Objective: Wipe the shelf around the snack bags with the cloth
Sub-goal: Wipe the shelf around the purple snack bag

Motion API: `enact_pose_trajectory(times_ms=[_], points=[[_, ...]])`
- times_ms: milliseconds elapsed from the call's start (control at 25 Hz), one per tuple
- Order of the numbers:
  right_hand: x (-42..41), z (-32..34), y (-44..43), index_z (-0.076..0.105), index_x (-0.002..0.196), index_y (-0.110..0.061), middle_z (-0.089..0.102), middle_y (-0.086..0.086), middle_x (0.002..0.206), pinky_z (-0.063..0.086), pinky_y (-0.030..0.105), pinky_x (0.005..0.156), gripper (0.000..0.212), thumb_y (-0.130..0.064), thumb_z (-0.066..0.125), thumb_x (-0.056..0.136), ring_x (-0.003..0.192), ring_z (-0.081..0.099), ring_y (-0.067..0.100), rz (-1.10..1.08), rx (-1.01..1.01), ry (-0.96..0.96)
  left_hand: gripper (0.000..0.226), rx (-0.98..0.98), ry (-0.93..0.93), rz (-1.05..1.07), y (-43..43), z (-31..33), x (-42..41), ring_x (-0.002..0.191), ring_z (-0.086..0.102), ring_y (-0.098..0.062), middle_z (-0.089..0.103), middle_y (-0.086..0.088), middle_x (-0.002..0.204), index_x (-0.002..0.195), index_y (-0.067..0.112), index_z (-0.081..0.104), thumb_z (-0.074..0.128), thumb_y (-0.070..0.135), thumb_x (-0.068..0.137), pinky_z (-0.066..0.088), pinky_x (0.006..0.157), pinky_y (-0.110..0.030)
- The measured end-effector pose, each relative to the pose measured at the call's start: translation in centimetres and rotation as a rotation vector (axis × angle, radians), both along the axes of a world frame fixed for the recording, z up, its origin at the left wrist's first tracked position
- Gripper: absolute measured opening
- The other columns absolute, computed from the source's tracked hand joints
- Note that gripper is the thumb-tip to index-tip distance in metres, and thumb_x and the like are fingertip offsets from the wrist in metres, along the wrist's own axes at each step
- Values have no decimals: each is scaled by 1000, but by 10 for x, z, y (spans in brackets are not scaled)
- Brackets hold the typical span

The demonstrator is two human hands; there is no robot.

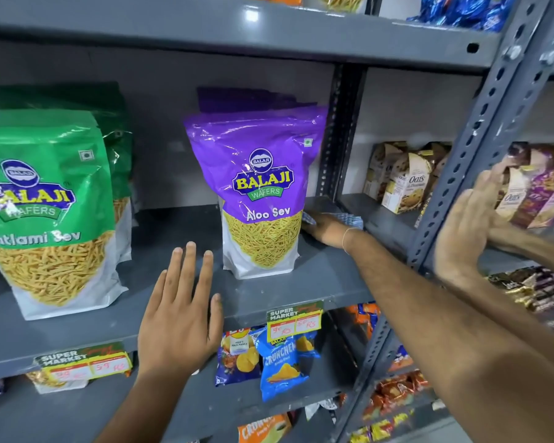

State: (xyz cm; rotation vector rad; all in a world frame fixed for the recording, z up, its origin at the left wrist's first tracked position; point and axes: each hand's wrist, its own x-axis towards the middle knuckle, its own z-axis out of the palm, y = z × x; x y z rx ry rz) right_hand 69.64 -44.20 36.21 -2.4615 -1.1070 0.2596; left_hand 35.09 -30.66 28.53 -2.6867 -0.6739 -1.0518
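A purple Aloo Sev snack bag (259,193) stands upright on the grey shelf (317,276), with more purple bags behind it. Green Ratlami Sev bags (45,206) stand at the left. My right hand (325,228) reaches in just right of the purple bag, near the back of the shelf, and presses a blue-and-white cloth (354,220) onto the shelf surface. The cloth is mostly hidden under the hand. My left hand (179,314) is flat with fingers apart at the shelf's front edge, left of the purple bag, holding nothing.
Another person's hand (464,225) is raised beside the perforated grey upright (480,148) at the right. Oats cookie packs (406,180) fill the neighbouring shelf. Price labels (295,321) hang on the front edge; chip packets (279,366) sit on the shelf below.
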Motion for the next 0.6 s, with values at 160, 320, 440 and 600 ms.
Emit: enact_pose_trajectory(times_ms=[160, 320, 440, 600], points=[[-13, -19, -30, 45, 144, -52, 57, -8, 153, 44, 45, 113, 51, -65, 43, 94, 134, 56, 21, 12, 61, 20, 71, 3, 13, -11, 2, 1, -1, 173, 16, -34, 18, -16, 185, 173, 9, 32, 31, 38, 109, 31, 133, -55], [-19, -6, -28, 59, 143, -29, 65, -5, 134, 42, 29, 101, 39, -43, 53, 107, 124, 60, 19, -60, 158, 168, 71, -4, 17, -11, 0, 0, -1, 173, 17, -34, 19, -17, 185, 173, 9, 32, 30, 38, 109, 32, 133, -55], [1, 5, -2, 68, 124, -25, 69, 1, 121, 39, 27, 87, 31, -47, 54, 105, 108, 65, 23, -86, 110, 83, 70, -13, 16, -12, 1, -1, -3, 173, 16, -34, 20, -17, 185, 174, 9, 31, 30, 38, 110, 31, 133, -54], [19, 3, 20, 68, 123, -29, 70, 5, 133, 48, 34, 99, 44, -61, 48, 100, 119, 66, 29, -65, 54, -1, 69, -21, 22, -5, 0, -1, -1, 173, 16, -33, 20, -17, 184, 174, 11, 31, 30, 38, 110, 29, 134, -54]])
